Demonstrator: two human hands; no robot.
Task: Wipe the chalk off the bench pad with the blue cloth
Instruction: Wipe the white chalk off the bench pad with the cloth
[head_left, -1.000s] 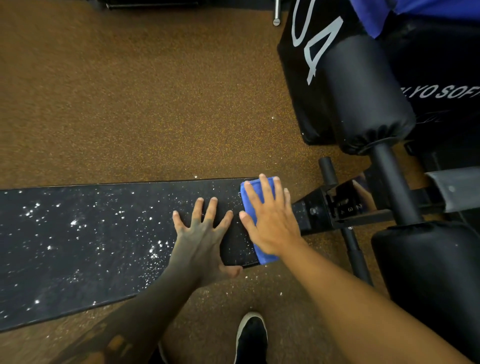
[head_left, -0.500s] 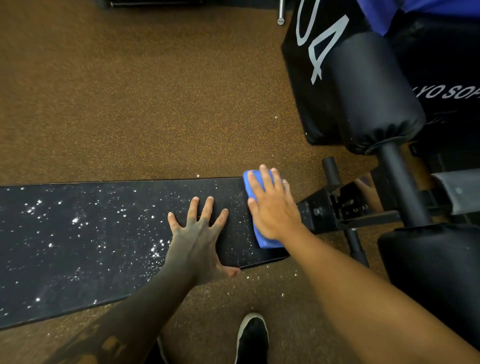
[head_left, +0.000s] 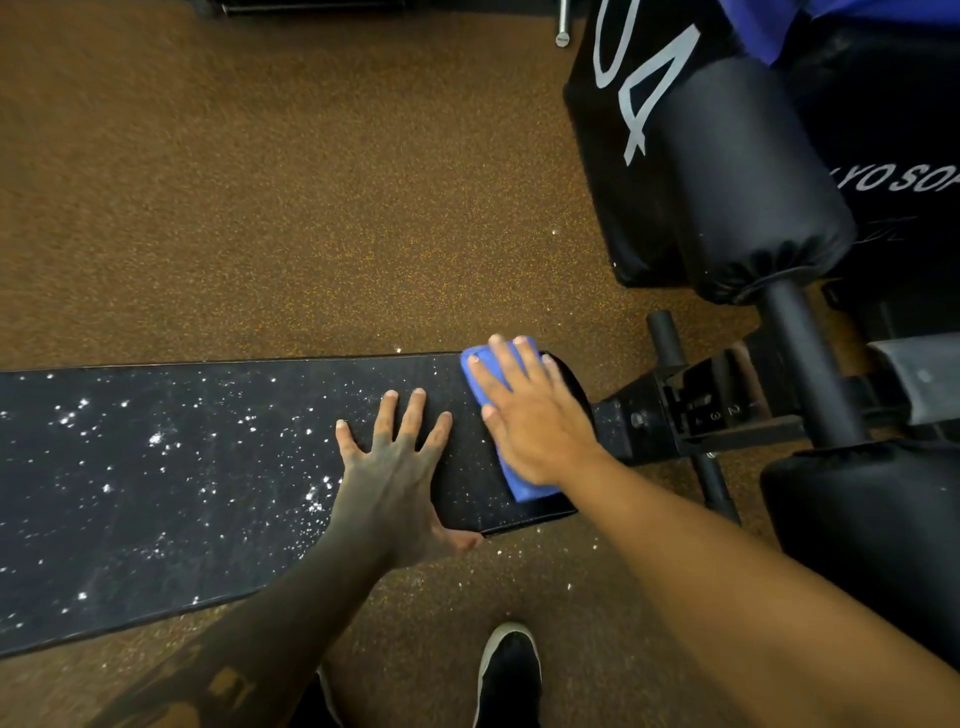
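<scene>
A long black bench pad (head_left: 156, 493) runs from the left edge to mid-frame, speckled with white chalk, thickest left of my hands. The blue cloth (head_left: 522, 486), folded, lies across the pad's right end. My right hand (head_left: 535, 415) is pressed flat on top of the cloth, covering most of it. Just to its left my left hand (head_left: 397, 467) rests flat on the pad with fingers spread and the thumb hooked over the near edge. The strip of pad between the two hands shows only fine dust.
The bench's black metal frame (head_left: 691, 410) continues right of the pad. Black padded rollers (head_left: 748, 176) and a lower roller (head_left: 872, 530) stand at the right. Brown speckled rubber floor (head_left: 285, 182) surrounds the bench. My black shoe (head_left: 509, 675) is below.
My right hand has slid the blue cloth toward the far edge of the pad's right end. The left hand has kept its place on the pad.
</scene>
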